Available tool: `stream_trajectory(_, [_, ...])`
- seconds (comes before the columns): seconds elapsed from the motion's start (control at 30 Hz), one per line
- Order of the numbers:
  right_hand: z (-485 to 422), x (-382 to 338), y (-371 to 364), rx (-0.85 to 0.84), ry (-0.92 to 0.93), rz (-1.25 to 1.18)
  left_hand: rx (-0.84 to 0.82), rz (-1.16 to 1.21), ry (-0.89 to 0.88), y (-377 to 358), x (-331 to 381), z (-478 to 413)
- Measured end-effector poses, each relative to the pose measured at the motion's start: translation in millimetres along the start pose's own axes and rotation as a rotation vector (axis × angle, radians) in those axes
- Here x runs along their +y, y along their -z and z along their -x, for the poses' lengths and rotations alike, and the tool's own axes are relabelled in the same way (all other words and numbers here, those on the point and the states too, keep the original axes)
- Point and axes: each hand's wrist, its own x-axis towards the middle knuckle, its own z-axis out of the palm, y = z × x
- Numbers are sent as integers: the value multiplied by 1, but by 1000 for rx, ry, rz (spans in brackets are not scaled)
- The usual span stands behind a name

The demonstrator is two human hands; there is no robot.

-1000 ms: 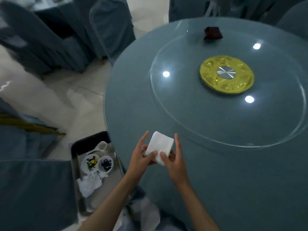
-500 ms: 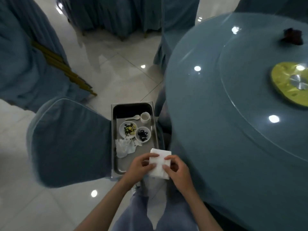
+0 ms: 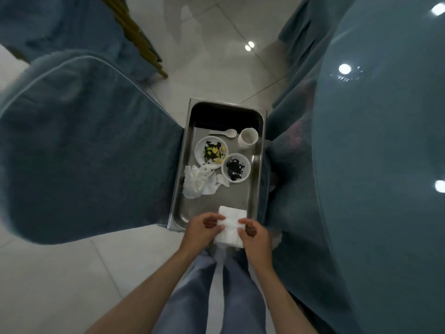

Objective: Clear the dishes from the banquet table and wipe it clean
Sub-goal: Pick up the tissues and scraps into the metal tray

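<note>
The banquet table (image 3: 385, 189) took up the whole right side of my view, its glossy top throwing back round spots of ceiling light and its blue cloth (image 3: 291, 165) hanging in folds down to the floor. On my left stood a chair in a blue cover (image 3: 84, 145), its back turned toward me and pressed against the left side of the tray. Beyond it was another covered chair (image 3: 60, 22) with gold legs (image 3: 139, 37) showing below the fabric. Pale glossy floor tiles (image 3: 60, 280) ran between them, and my own legs in blue trousers (image 3: 192, 297) filled the bottom of the view.

Wedged between the chair and the tablecloth sat a deep metal tray (image 3: 216, 201), so neither long side was open to reach past. Inside it lay a heap of crumpled white tissue (image 3: 198, 182) against the left wall. Touching that heap was a white plate (image 3: 211, 153) with dark, green and yellow scraps, and just right of it a white bowl (image 3: 236, 168) holding dark leftovers. A white cup (image 3: 248, 139) stood upright near the right wall, with a white spoon (image 3: 224, 133) lying beside it, bowl end toward the cup.

My left hand (image 3: 201, 231) and right hand (image 3: 255, 239) each pinched one side of a folded white napkin (image 3: 231, 226), thumbs on top. It was clean, flat and square, held above the near end of the tray.
</note>
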Motion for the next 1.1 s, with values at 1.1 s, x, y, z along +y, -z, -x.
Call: stream_trajectory(1.1, [-124, 91, -48, -335, 102, 570, -164, -1062, -139, -49, -77, -129])
